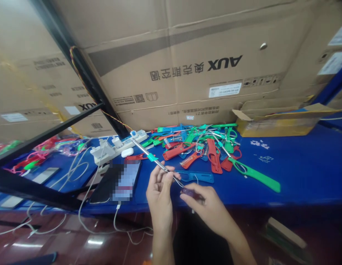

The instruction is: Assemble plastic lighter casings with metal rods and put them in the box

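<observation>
We log AUX cardboard cartons (171, 62) behind the blue bench (303, 173); on it, 1 white power strip (118, 147), 1 earbud case (127, 152), 1 phone (123, 180), white cables (85, 217).

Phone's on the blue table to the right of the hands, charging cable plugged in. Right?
No: the head view shows the phone to the left of the left hand and right hand, not the right. It is on the blue table, cable plugged in.

Blue tabletop (306, 165), heaped red and green plastic pieces (193, 149), power strip (118, 147), phone (115, 184)
</observation>
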### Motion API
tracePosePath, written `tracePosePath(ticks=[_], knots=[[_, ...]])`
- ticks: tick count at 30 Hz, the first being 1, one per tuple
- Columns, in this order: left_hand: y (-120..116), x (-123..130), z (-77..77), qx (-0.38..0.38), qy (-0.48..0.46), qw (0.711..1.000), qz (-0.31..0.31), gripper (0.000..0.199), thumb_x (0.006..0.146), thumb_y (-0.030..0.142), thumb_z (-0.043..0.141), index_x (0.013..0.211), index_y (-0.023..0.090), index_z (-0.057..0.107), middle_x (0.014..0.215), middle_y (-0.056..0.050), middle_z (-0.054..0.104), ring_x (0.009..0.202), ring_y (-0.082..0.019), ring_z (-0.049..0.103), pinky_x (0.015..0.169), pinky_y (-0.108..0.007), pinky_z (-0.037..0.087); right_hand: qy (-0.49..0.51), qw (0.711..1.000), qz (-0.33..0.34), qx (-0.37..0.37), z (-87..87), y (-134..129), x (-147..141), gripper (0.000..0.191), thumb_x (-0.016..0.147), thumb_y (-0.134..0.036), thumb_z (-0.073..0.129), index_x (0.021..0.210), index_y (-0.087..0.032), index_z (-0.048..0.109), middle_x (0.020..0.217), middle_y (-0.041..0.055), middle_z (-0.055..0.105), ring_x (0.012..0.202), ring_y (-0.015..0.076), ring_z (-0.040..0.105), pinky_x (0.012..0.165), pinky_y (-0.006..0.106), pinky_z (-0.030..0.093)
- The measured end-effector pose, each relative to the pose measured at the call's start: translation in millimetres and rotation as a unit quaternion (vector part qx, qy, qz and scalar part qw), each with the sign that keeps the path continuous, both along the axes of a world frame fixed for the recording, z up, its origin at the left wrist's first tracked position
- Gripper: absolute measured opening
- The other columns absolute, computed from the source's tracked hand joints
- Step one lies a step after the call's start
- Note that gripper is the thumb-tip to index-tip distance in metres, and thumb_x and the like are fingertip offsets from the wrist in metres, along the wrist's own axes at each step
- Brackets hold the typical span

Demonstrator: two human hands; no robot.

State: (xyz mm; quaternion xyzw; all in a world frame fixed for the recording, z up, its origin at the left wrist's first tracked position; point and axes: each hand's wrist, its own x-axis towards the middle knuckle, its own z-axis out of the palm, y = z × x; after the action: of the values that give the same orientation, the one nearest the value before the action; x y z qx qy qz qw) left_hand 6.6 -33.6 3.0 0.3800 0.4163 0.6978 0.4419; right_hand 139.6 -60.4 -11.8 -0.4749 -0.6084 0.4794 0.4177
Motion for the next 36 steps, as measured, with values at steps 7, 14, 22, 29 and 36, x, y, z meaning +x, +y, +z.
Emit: tracePosePath(ticks=[7,14,22,29,36], knots=[[5,-4,-7.8,-0.014,-0.025,1.0,0.011,0.034,0.084,0.031,0.08,0.115,0.02,0.068,0.099,-0.004,0.071,0.075,-0.014,0.072,0.069,-0.023,0.059,-0.015,1.0,-0.001,0.005,-4.9,4,-3,0.035,0.1,-0.047,0.052,0.086,-0.018,0.068,0.061,-0.0035,0.053,0.056,0.0116,0.048,0.056,0.024,0.038],[9,-3,-13.1,-0.027,-0.035,0.999,0.013,0.037,0.082,0.029,0.083,0.113,0.019,0.068,0.099,-0.004,0.072,0.072,-0.011,0.072,0.072,-0.021,0.059,0.032,0.999,-0.034,-0.002,-7.3,5,0,0.028,0.101,-0.047,0.053,0.095,-0.021,0.061,0.057,-0.006,0.051,0.051,0.0125,0.05,0.054,0.024,0.04],[9,1,-9.0,-0.047,-0.061,0.997,-0.007,0.043,0.08,0.029,0.084,0.118,0.018,0.067,0.107,-0.008,0.074,0.077,-0.015,0.076,0.075,-0.027,0.063,0.003,0.999,-0.045,0.013,-2.0,5,1,0.038,0.103,-0.043,0.05,0.072,-0.022,0.048,0.056,-0.0058,0.054,0.054,0.0112,0.053,0.059,0.024,0.04],[9,-1,-8.9,-0.029,-0.05,0.998,0.029,0.047,0.078,0.029,0.085,0.12,0.018,0.067,0.105,-0.007,0.076,0.076,-0.015,0.076,0.071,-0.023,0.062,0.026,0.997,-0.065,0.02,-4.7,9,2,0.025,0.096,-0.042,0.063,0.105,-0.021,0.074,0.092,0.0031,0.077,0.078,0.0178,0.069,0.069,0.026,0.053],[7,-5,-4.7,0.009,-0.073,0.989,0.125,0.042,0.081,0.028,0.084,0.119,0.021,0.067,0.104,-0.003,0.075,0.078,-0.013,0.076,0.071,-0.021,0.06,0.114,0.978,-0.144,0.095,1.2,3,25,0.034,0.09,-0.032,0.073,0.124,-0.026,0.073,0.117,0.0086,0.076,0.082,0.0224,0.075,0.085,0.041,0.061]])
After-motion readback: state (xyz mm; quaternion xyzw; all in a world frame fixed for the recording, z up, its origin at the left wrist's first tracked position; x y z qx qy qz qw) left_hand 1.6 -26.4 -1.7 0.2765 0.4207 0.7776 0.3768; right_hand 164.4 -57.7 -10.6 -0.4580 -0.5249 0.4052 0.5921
